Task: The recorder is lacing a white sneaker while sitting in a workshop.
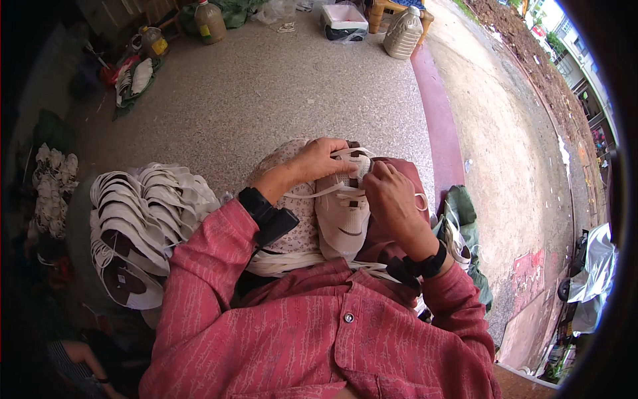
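Observation:
A cream shoe upper (342, 223) with a dark curved mark rests on my lap, its toe pointing toward me. My left hand (316, 161) is closed on its far left edge, thumb and fingers around the opening. White shoelace (352, 193) crosses the upper's front, and one length trails left over the flowered cloth (292, 219). On the upper's right side my right hand (395, 199) is closed in a pinch at the lace holes, a white lace loop showing beyond it. Its fingertips hide the exact grip. More white laces (286, 263) lie across my lap.
Stacked white shoe uppers (136, 226) stand at my left, with another bundle (53, 193) farther left. Green cloth (462, 213) and more white pieces lie at my right. Plastic jugs (403, 33) and a lined box (344, 23) stand across the speckled floor (266, 86).

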